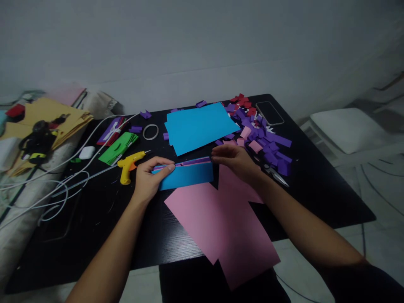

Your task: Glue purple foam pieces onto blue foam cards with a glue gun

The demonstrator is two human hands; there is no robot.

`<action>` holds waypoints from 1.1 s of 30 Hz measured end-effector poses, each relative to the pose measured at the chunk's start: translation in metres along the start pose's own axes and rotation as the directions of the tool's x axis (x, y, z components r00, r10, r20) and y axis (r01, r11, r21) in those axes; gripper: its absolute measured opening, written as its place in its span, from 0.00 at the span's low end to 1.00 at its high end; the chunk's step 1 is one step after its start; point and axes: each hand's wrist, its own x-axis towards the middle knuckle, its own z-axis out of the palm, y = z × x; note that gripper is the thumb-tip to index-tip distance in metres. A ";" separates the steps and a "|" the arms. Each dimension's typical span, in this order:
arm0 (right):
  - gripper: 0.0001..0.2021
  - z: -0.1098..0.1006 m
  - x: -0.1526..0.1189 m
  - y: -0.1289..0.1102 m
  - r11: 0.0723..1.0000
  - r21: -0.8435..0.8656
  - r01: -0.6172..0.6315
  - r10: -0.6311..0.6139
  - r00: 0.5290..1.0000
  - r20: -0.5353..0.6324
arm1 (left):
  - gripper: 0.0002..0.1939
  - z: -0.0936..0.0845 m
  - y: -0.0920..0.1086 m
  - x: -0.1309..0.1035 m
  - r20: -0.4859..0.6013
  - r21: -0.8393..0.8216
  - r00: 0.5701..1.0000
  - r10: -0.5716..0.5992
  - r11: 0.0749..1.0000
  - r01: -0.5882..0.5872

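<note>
A blue folded strip of paper (187, 176), with purple and pink paper layers showing along its top edge, is held over the table. My left hand (152, 174) grips its left end, thumb in front and fingers behind. Close by the strip's upper right corner is my right hand (235, 160), fingers stretched toward it and slightly apart; whether they touch it is hard to see. Under and in front of the strip lie pink paper sheets (227, 223), partly past the table's front edge. Behind it rests a stack of blue paper sheets (202, 126).
Left of my hands lie a yellow glue gun (128, 166), green paper strips (118, 148), a tape ring (150, 132) and loose white cables (63, 185). To the right are purple paper pieces (268, 145), scissors (277, 176) and a phone (269, 112) on the black table (322, 202).
</note>
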 end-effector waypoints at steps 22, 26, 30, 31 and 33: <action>0.20 0.007 -0.008 0.000 0.994 -0.095 0.048 -0.040 0.996 0.085 | 0.09 0.002 0.001 0.008 -0.125 -0.321 0.962 -0.244 0.927 0.193; 0.18 0.009 -0.012 -0.002 0.997 -0.062 -0.050 0.066 0.956 0.287 | 0.09 0.001 -0.001 0.011 -0.129 -0.381 0.947 -0.293 0.897 0.226; 0.18 0.012 -0.016 -0.009 0.998 -0.038 -0.055 0.065 0.923 0.378 | 0.09 0.001 -0.003 0.011 -0.121 -0.365 0.949 -0.292 0.902 0.231; 0.17 0.013 -0.017 -0.012 0.998 -0.048 -0.039 0.054 0.923 0.381 | 0.09 0.002 -0.003 0.010 -0.116 -0.359 0.950 -0.290 0.904 0.232; 0.16 0.014 -0.018 -0.015 0.997 -0.077 -0.009 0.038 0.925 0.378 | 0.09 0.003 -0.002 0.010 -0.100 -0.351 0.952 -0.289 0.906 0.239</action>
